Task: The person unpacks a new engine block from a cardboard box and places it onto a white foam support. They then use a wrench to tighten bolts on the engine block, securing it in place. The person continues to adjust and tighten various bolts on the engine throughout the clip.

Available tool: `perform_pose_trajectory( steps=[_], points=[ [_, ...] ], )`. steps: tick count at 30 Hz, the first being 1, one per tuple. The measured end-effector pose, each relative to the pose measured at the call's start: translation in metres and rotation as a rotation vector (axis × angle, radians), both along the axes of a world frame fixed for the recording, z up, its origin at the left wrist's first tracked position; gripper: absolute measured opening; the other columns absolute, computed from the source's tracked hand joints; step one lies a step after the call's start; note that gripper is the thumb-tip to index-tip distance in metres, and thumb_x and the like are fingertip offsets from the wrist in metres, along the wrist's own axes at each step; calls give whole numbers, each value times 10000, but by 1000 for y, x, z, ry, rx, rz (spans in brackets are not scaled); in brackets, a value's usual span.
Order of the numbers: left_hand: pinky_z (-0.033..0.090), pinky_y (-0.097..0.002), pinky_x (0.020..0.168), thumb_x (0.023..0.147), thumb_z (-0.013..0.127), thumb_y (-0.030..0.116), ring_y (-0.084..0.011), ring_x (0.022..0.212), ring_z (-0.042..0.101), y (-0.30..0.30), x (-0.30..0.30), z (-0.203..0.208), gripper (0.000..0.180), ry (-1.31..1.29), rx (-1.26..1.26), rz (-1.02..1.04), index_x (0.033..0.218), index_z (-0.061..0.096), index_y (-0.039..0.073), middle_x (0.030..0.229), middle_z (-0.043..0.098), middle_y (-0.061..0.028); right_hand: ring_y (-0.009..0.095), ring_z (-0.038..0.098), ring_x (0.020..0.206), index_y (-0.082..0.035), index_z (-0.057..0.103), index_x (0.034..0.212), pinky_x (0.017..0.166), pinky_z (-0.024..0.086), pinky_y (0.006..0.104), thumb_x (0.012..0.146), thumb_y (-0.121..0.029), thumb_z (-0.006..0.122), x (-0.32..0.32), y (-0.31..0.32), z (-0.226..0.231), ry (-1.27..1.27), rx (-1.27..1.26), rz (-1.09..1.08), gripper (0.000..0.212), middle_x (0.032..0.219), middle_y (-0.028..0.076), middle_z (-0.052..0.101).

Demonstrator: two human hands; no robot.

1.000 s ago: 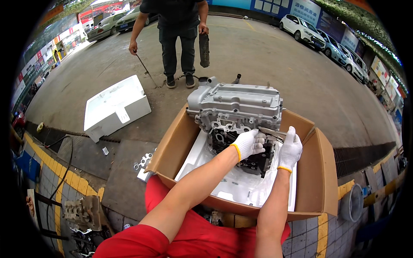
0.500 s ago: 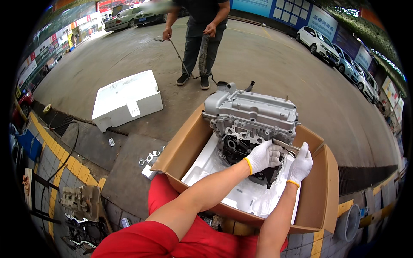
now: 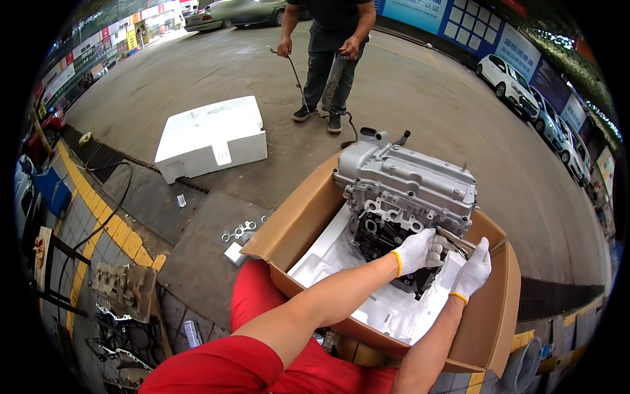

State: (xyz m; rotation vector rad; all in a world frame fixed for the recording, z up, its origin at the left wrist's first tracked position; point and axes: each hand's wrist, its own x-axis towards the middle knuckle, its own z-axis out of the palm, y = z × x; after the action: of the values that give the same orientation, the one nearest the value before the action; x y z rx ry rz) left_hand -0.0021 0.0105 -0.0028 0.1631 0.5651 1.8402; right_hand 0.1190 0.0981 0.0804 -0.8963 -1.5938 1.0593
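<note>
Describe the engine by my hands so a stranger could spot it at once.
Find the big open cardboard box. The engine stands in it amid white foam, the gloved left hand and right hand near its right end. Its silver top sets it apart from the dull brown engine part at lower left.

Beyond the brown cardboard box's (image 3: 302, 226) far edge, a dark-clothed co-worker (image 3: 333, 18) now slants a long dark slab (image 3: 335, 82) before the legs (image 3: 319, 69). A thin dark rod (image 3: 298, 83) now projects past the other hand (image 3: 284, 48).
</note>
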Motion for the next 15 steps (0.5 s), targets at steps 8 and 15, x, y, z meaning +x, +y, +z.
perform_pose_trajectory(
  steps=[8, 15],
  points=[
    [619, -340, 677, 1137, 423, 460, -92, 609, 598, -1, 1, 1, 434, 61, -33, 23, 975, 667, 139, 725, 606, 66, 99, 470, 657, -25, 627, 744, 636, 404, 319, 1053, -529, 606, -3, -1, -3, 45, -9, 25, 591, 681, -27, 538],
    [592, -335, 617, 1137, 427, 459, -96, 561, 533, 5, -3, -7, 451, 120, -60, 42, 921, 639, 125, 700, 572, 49, 91, 419, 643, -52, 592, 715, 613, 352, 317, 1049, -544, 606, -3, -1, -2, 32, 1, 18, 594, 672, -48, 490]
  ],
)
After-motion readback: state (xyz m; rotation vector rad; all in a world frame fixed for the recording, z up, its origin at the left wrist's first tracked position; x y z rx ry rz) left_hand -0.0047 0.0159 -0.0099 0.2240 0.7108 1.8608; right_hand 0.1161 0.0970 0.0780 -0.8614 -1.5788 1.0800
